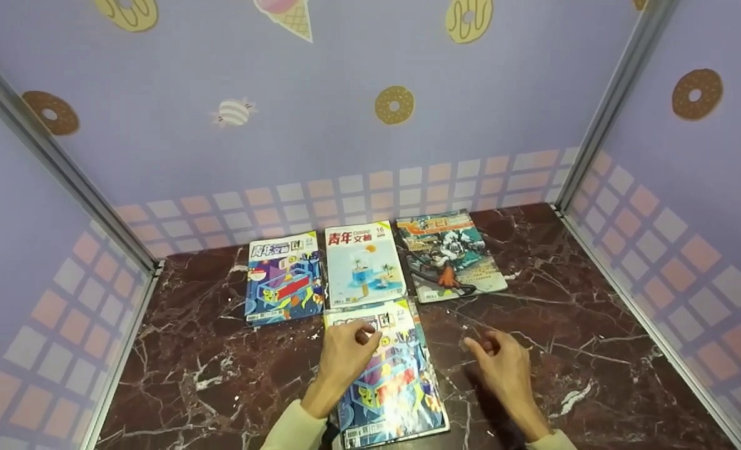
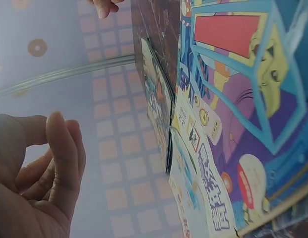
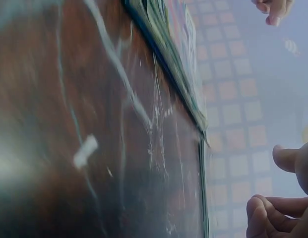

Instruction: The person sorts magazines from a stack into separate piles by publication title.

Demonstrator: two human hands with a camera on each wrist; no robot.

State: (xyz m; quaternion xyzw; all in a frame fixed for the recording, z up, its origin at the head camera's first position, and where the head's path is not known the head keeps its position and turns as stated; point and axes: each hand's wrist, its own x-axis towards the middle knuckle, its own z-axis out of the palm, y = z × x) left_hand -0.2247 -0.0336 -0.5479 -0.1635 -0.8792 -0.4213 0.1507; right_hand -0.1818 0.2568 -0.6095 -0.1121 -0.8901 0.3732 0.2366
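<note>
My left hand (image 1: 346,351) hovers over the near magazine (image 1: 395,387), a blue and purple cover marked 22, with its upper left part hidden behind the hand. In the left wrist view that hand's fingers (image 2: 64,158) are loosely bent, thumb close to the fingertips, holding nothing. To the right of this magazine, my right hand (image 1: 504,369) hangs above the dark marbled tabletop (image 1: 570,350). Its fingers are also loosely curled with nothing between thumb and fingers, as the right wrist view shows. Seen from the side there, the near magazine lies on a thick stack of page edges (image 3: 168,64).
Behind the near stack lie three magazines in a row: another blue 22 cover (image 1: 284,281) on the left, a pale 16 cover (image 1: 365,265) in the middle, a green comic-style cover (image 1: 454,256) on the right. Lilac panels (image 1: 320,81) enclose the table's back and sides.
</note>
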